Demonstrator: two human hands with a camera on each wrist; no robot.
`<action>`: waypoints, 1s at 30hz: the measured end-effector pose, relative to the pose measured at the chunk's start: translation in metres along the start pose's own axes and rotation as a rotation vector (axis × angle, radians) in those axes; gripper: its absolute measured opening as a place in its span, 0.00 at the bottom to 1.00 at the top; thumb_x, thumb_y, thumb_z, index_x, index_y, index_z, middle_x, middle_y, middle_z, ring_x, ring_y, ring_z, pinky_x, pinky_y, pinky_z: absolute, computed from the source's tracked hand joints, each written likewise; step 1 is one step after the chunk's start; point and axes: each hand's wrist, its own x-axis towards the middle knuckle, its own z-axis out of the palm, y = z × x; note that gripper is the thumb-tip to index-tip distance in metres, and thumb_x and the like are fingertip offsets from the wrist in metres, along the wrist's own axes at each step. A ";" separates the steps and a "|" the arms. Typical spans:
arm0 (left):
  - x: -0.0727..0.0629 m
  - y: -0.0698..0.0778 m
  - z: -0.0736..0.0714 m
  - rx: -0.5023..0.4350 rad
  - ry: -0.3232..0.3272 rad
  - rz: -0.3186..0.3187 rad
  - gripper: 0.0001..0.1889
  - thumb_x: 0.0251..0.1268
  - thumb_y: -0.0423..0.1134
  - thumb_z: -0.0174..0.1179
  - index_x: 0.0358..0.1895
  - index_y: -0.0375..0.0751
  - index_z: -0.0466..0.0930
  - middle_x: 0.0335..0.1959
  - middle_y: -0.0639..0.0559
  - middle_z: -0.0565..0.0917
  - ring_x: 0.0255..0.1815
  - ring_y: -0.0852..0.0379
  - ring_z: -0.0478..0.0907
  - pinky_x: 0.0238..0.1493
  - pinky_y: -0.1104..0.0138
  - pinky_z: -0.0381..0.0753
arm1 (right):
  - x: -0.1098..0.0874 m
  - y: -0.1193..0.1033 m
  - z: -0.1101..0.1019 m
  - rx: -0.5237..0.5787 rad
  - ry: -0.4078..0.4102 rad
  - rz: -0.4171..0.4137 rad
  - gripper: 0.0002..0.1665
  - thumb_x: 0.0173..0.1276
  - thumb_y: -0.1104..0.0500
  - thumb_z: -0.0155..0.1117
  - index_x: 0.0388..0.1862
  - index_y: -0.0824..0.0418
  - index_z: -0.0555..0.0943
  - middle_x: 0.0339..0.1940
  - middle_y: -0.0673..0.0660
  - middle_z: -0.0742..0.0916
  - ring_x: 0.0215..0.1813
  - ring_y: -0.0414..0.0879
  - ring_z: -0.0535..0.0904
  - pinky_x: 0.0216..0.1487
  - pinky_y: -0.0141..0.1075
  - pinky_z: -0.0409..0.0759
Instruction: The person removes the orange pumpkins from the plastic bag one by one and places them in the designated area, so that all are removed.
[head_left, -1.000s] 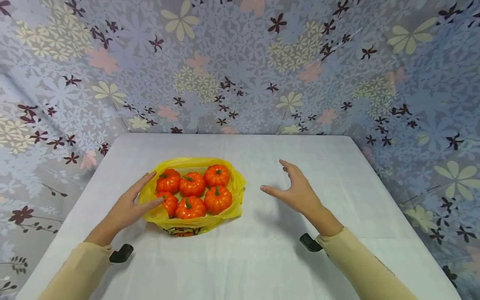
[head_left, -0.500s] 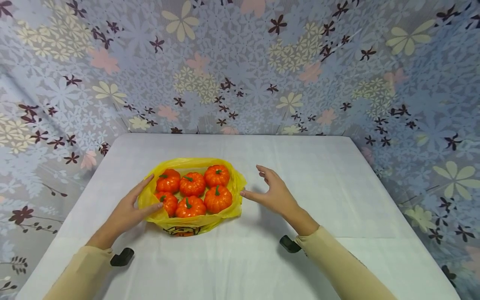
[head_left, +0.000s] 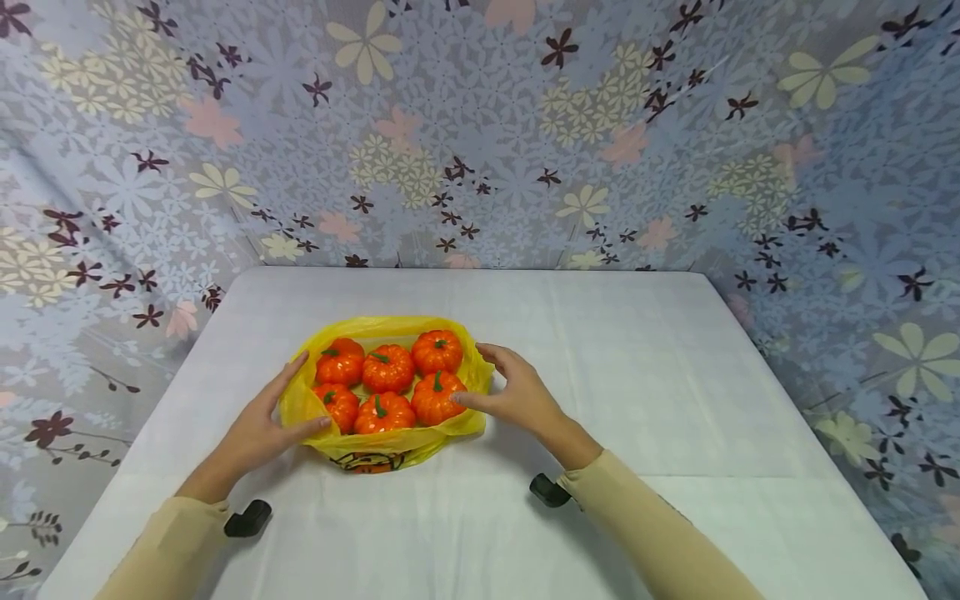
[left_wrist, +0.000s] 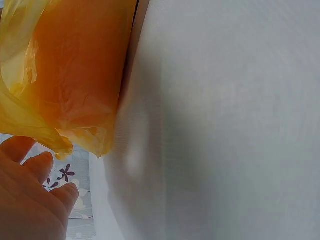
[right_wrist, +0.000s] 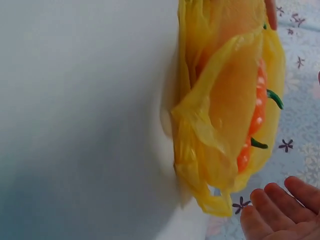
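Observation:
A yellow plastic bag (head_left: 431, 443) lies with its mouth spread wide, left of the table's middle. Inside sit several small glossy orange pumpkins (head_left: 384, 415) with green stems. My left hand (head_left: 258, 435) is at the bag's left side, thumb near the front rim and fingers along the outside. In the left wrist view its fingers (left_wrist: 37, 167) are spread beside the bag's edge; contact is hard to tell. On the right side, my right hand (head_left: 525, 404) reaches over the rim, its thumb in front of a pumpkin. The right wrist view shows its fingers (right_wrist: 270, 207) extended, apart from the bag.
A white cloth covers the table (head_left: 637, 358), which stretches away to the right of the bag. Behind and around it hangs a floral curtain (head_left: 487, 150). Each wrist carries a black device (head_left: 550, 491) below the beige sleeve (head_left: 637, 517).
My right hand has moved left from the middle of the table to the bag's right rim. The left hand has shifted only slightly, and the bag with the pumpkins stays in place.

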 end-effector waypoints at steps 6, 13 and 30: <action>-0.001 0.001 0.001 -0.011 0.009 0.012 0.56 0.58 0.57 0.72 0.83 0.62 0.42 0.81 0.32 0.46 0.76 0.24 0.45 0.65 0.24 0.49 | 0.002 0.002 0.012 0.001 -0.013 0.003 0.55 0.53 0.37 0.80 0.73 0.64 0.71 0.70 0.56 0.77 0.72 0.54 0.69 0.71 0.50 0.69; -0.001 0.001 0.001 -0.015 0.010 0.011 0.56 0.58 0.57 0.72 0.83 0.63 0.41 0.81 0.33 0.45 0.77 0.24 0.45 0.65 0.25 0.49 | 0.003 0.004 0.024 0.014 -0.008 0.004 0.51 0.53 0.40 0.81 0.70 0.63 0.74 0.68 0.56 0.79 0.70 0.54 0.72 0.70 0.48 0.70; -0.003 0.000 0.002 -0.021 0.016 0.012 0.56 0.57 0.57 0.73 0.83 0.63 0.42 0.81 0.34 0.47 0.77 0.25 0.46 0.65 0.25 0.50 | 0.003 0.007 0.046 -0.012 0.000 0.030 0.52 0.49 0.38 0.82 0.70 0.60 0.75 0.68 0.57 0.79 0.70 0.54 0.71 0.71 0.50 0.68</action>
